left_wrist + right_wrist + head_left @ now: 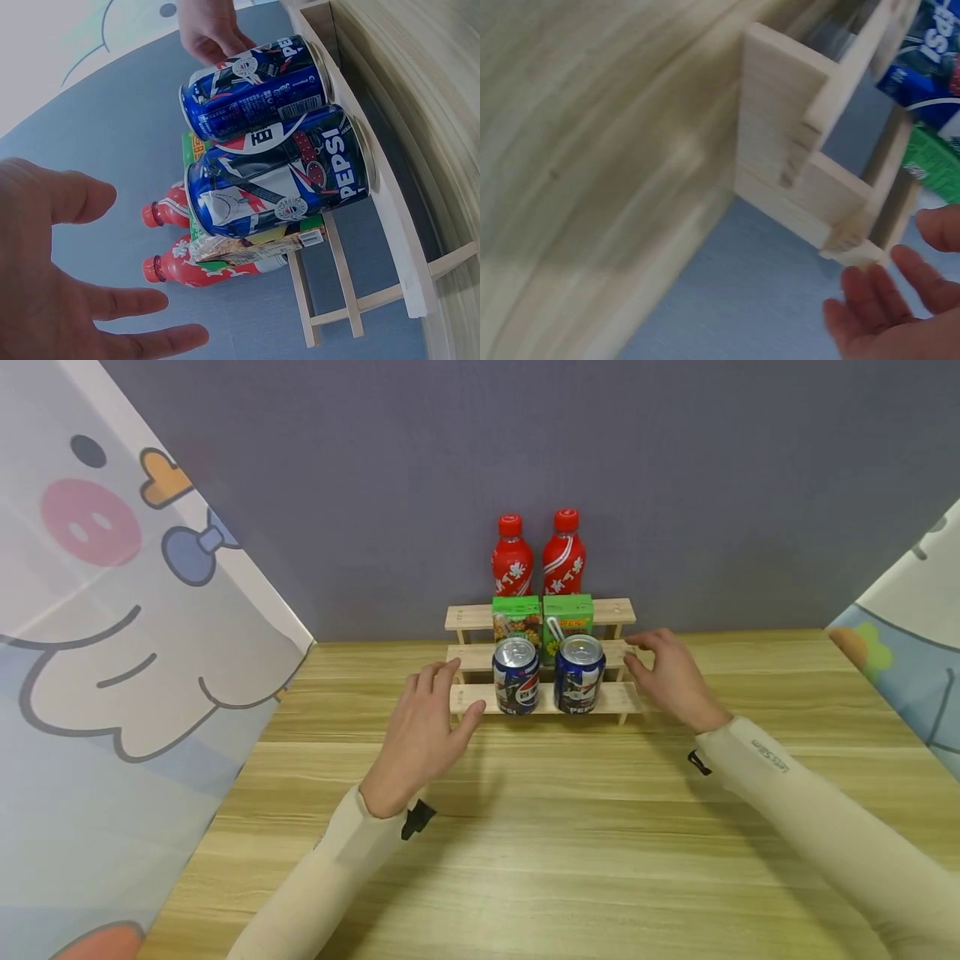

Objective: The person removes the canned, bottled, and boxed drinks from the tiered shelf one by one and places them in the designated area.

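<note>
A three-step wooden display rack [468,697] stands on the table against the grey backdrop. Two blue Pepsi cans, a left one [516,681] and a right one [579,677], stand upright on its lowest step. Behind them are two green drink cartons [567,610], partly hidden by the cans. Two red bottles [512,560] stand at the top. My left hand [423,731] is by the rack's left end, fingers spread and holding nothing. Beside the right end is my right hand [671,681], its fingers loosely bent and empty; whether the fingertips touch the wood I cannot tell.
The wood-grain table [570,827] stretches in front of the rack. A grey backdrop [360,510] rises directly behind it. Cartoon-printed panels stand on the left [150,635] and on the right [915,635].
</note>
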The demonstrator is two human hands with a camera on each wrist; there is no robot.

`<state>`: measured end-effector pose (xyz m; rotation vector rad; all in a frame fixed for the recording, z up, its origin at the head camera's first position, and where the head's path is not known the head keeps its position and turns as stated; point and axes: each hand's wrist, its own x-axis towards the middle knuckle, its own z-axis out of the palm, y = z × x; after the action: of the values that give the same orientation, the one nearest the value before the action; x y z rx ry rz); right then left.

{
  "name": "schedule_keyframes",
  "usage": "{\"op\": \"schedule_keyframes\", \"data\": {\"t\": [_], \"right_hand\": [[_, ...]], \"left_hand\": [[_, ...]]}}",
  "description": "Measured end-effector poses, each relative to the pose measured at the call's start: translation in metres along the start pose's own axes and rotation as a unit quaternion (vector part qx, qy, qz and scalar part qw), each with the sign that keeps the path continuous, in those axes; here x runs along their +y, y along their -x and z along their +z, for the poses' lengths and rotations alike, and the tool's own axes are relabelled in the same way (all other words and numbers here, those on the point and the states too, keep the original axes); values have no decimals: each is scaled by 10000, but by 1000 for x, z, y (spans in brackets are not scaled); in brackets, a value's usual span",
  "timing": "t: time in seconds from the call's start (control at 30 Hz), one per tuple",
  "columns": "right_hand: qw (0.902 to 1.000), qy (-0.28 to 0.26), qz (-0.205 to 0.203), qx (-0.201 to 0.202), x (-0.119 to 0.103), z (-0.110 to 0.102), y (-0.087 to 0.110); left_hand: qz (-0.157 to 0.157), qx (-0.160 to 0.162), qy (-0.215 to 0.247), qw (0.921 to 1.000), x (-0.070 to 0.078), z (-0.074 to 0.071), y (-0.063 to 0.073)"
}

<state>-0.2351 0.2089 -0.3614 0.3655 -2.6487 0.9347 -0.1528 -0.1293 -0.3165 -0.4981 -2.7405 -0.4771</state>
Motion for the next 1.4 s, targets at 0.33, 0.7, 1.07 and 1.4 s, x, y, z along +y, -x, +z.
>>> {"op": "schedule_keyframes", "data": {"t": [0.33, 0.7, 1.07, 1.4], "right_hand": [[9995, -49, -313, 83, 12, 6, -1], [9998, -66, -210, 21, 17, 9, 0], [9991, -269, -52, 334, 22, 19, -5], [9981, -451, -32, 414, 20, 23, -7]], "left_hand": [[-20, 127, 38, 9999, -1, 2, -2], [23, 341, 542, 9979, 0, -6, -15], [309, 713, 957, 9924, -5, -15, -38], [436, 795, 1062, 9902, -10, -18, -62]]}}
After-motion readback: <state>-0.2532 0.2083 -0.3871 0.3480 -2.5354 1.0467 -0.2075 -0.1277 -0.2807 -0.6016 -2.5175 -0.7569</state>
